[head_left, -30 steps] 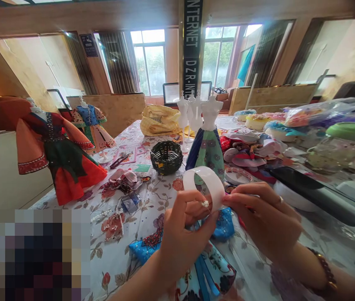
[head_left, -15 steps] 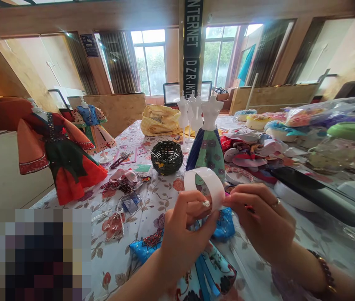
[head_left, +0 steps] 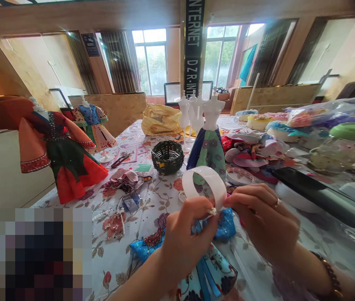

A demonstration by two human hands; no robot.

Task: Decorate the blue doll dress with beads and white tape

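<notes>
A wide white ring like a roll of tape [head_left: 218, 186] stands upright in front of me, at my fingertips. My right hand [head_left: 263, 219] is closed in a pinch on its right edge, with a bit of pink showing there. My left hand [head_left: 186, 232] is closed at the ring's lower edge, with a small white beaded piece [head_left: 212, 211] between thumb and index finger. Whether the left fingers also grip the ring is hidden. Below lies a blue doll dress [head_left: 213, 267] with floral panels and pearl dots, partly covered by my left hand.
Beyond the ring stand a black woven basket [head_left: 167, 158] and a white mannequin in a green skirt [head_left: 210, 152]. Dressed dolls [head_left: 61, 146] are at the left. Scissors [head_left: 121, 159], pearl strings [head_left: 119, 219], a fabric pile [head_left: 252, 152] and a black tray-like object [head_left: 324, 196] lie around.
My left fingers have shifted slightly right and down with the white beaded piece, and the white ring has turned slightly. My right hand stays at the ring's right edge.
</notes>
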